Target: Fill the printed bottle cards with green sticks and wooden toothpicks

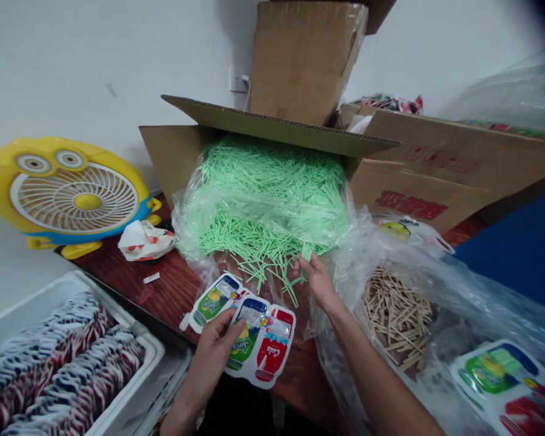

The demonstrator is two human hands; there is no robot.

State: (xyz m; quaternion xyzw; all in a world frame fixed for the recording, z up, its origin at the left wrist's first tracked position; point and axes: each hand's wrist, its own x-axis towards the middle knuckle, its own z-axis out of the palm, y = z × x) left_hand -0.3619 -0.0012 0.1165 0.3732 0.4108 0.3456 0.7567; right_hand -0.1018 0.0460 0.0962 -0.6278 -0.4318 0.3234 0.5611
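My left hand (213, 351) grips a flat plastic pouch (275, 348) printed with a green Sprite bottle and a red Cola bottle, thumb on its front. Behind it, a second printed pouch (215, 297) lies on the dark wood table, partly covered by the first. My right hand (317, 275) is closed in a pinch around a few thin green straws (307, 249), at the front edge of a big loose heap of green straws (263, 236). The heap spills from a clear plastic bag (186, 230) inside an open cardboard box (272, 124).
At left are a yellow cartoon fan (88, 203), a crumpled tissue pack (145, 239) and a white bin (79, 278) with rows of pouches. On the right, tan straws (397, 315) and another pouch (504, 381) lie on clear plastic. More cardboard boxes (300, 60) stand behind.
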